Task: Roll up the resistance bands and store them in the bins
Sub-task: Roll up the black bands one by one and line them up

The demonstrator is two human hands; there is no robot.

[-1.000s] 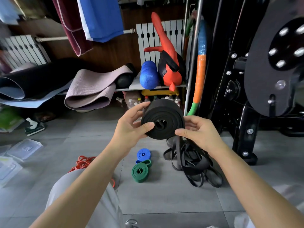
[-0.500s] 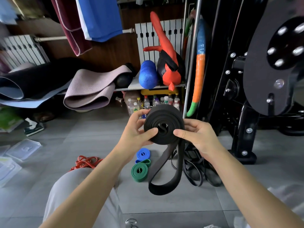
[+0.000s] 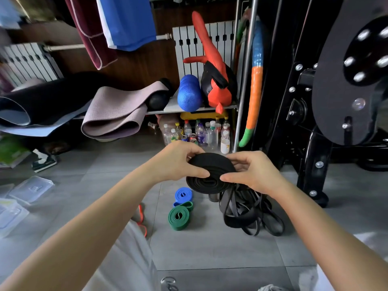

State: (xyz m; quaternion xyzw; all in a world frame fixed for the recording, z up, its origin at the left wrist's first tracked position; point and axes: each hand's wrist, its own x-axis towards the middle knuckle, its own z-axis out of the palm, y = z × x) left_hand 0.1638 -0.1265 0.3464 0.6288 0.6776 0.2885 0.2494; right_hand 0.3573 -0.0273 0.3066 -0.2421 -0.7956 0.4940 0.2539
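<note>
Black rubber resistance band, coiled flat (image 3: pixel 210 175), sits pinched between both hands above the grey tiled floor (image 3: pixel 210 248) — left hand (image 3: pixel 176 160) and right hand (image 3: pixel 249 173) each with fingers closed on its rim. Below lie a rolled blue band (image 3: pixel 183 195), a rolled green band (image 3: pixel 178 217) and loose black bands (image 3: pixel 247 215).

arms: bare, no sleeves | left hand (image 3: pixel 175 162), right hand (image 3: pixel 255 175): bare | legs: light grey cloth

Blk roll (image 3: pixel 210 175); blue roll (image 3: pixel 183 195); grn roll (image 3: pixel 179 217).
</note>
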